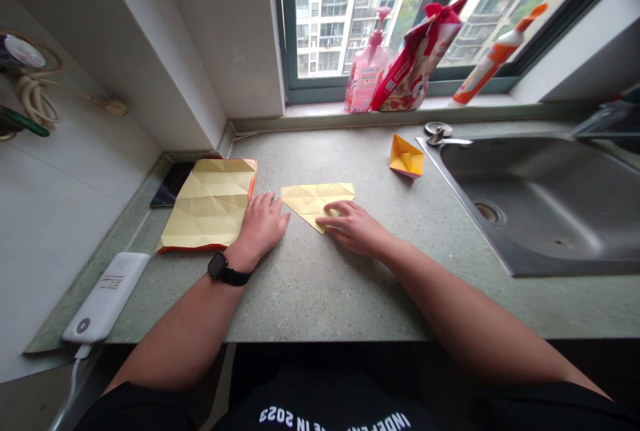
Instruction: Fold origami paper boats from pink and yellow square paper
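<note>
A small yellow sheet of creased paper [305,200] lies on the counter, with one corner pointing toward me. My right hand [357,228] rests on its right part, fingers spread and lying on the paper. My left hand [263,221] lies flat on the counter just left of that sheet, fingers apart, with a black watch [227,270] on the wrist. Beside the left hand is a larger creased yellow sheet [207,201] with red-orange edges. A folded yellow paper piece [406,158] stands by the sink, its hollow side showing.
A dark phone [171,184] lies partly under the large sheet. The white power bank [107,298] with a cable sits at left. To the right is a steel sink [540,198]. A pink pump bottle [367,71], a red bag [420,61] and an orange-white bottle [487,68] line the windowsill.
</note>
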The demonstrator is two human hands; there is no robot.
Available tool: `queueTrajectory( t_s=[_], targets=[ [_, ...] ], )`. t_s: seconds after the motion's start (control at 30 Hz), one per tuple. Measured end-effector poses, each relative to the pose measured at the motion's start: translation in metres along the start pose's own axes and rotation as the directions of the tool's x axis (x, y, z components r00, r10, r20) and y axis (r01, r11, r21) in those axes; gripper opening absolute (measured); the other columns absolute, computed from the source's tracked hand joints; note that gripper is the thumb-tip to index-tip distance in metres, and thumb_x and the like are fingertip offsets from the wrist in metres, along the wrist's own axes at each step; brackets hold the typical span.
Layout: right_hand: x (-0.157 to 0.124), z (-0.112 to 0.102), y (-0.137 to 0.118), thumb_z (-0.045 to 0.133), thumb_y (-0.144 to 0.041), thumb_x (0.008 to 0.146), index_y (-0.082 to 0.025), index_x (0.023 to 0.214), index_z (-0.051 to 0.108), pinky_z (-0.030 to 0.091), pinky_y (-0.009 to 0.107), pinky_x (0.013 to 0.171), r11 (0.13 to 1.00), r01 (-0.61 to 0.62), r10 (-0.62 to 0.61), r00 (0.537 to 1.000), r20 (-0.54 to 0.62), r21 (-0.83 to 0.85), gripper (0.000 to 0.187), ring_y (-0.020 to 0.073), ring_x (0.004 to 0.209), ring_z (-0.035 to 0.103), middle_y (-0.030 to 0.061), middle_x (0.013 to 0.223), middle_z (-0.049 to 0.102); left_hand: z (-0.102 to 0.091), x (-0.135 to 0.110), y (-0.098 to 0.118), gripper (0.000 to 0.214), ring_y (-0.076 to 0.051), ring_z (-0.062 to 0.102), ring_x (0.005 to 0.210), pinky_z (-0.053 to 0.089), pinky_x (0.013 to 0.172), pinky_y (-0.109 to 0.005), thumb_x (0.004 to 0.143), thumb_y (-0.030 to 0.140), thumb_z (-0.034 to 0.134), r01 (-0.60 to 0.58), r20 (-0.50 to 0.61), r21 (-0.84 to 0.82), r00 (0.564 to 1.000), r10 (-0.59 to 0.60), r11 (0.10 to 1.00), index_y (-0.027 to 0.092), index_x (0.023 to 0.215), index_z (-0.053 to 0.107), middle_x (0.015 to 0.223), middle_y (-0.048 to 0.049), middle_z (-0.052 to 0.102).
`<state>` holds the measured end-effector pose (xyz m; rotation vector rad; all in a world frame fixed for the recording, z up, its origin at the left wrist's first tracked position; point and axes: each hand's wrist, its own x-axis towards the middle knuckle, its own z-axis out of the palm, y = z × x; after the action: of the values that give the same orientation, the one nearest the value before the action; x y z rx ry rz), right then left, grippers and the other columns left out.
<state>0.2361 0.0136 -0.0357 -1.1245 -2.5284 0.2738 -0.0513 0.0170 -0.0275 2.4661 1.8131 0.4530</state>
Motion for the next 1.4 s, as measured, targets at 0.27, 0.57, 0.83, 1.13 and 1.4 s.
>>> queueTrajectory(
  t_s=[0.27, 0.57, 0.83, 1.13, 1.4],
  targets=[
    [-0.004, -0.004, 0.005, 0.077, -0.024, 0.1, -0.037, 0.136, 0.081, 0.056, 0.054, 0.116, 1.0, 0.024, -0.025, 0.999, 0.039, 0.012, 0.038, 0.0306, 0.133, 0.068, 0.0094, 0.146, 0.072, -0.005, -0.011, 0.025, 0.045, -0.031, 0.05, 0.157, 0.043, 0.133, -0.053, 0.111, 0.034, 0.06, -0.348, 0.077, -0.313, 0.918, 0.389, 0.884, 0.023, 0.154, 0.061, 0.165, -0.0141, 0.058],
    [-0.007, -0.016, 0.01, 0.073, -0.026, 0.104, -0.032, 0.115, 0.089, 0.06, 0.045, 0.111, 0.99, 0.039, -0.048, 0.997, 0.062, 0.135, 0.02, 0.0265, 0.127, 0.073, 0.009, 0.142, 0.075, -0.007, -0.015, 0.034, 0.037, -0.032, 0.056, 0.15, 0.048, 0.128, -0.055, 0.108, 0.034, 0.068, -0.398, 0.136, -0.368, 0.871, 0.472, 0.84, 0.03, 0.145, 0.072, 0.156, -0.0118, 0.063],
    [-0.007, -0.016, 0.037, 0.079, -0.031, 0.101, -0.035, 0.111, 0.09, 0.058, 0.051, 0.115, 0.988, -0.095, 0.093, 0.995, 0.026, 0.121, 0.016, 0.0309, 0.132, 0.07, 0.0083, 0.143, 0.075, -0.002, -0.014, 0.03, 0.03, -0.034, 0.057, 0.147, 0.049, 0.126, -0.058, 0.109, 0.032, 0.067, -0.449, 0.08, -0.375, 0.856, 0.511, 0.811, 0.028, 0.136, 0.079, 0.155, -0.0136, 0.063],
    [-0.005, -0.012, 0.076, 0.069, -0.031, 0.104, -0.029, 0.114, 0.091, 0.056, 0.056, 0.115, 0.922, -0.388, 0.383, 0.917, -0.113, -0.017, 0.024, 0.0374, 0.131, 0.069, 0.0131, 0.14, 0.076, -0.003, -0.013, 0.03, 0.025, -0.034, 0.06, 0.144, 0.052, 0.123, -0.057, 0.108, 0.028, 0.068, -0.444, 0.073, -0.39, 0.859, 0.507, 0.807, 0.025, 0.129, 0.082, 0.153, -0.0151, 0.064],
    [-0.002, -0.003, 0.068, 0.063, -0.028, 0.104, -0.025, 0.134, 0.081, 0.057, 0.057, 0.113, 0.945, -0.325, 0.298, 0.899, -0.32, -0.034, 0.036, 0.0365, 0.128, 0.068, 0.0161, 0.135, 0.074, -0.008, -0.015, 0.033, 0.025, -0.033, 0.062, 0.139, 0.053, 0.12, -0.054, 0.108, 0.028, 0.069, -0.456, 0.067, -0.369, 0.856, 0.513, 0.81, 0.026, 0.129, 0.082, 0.148, -0.014, 0.067]
  ],
)
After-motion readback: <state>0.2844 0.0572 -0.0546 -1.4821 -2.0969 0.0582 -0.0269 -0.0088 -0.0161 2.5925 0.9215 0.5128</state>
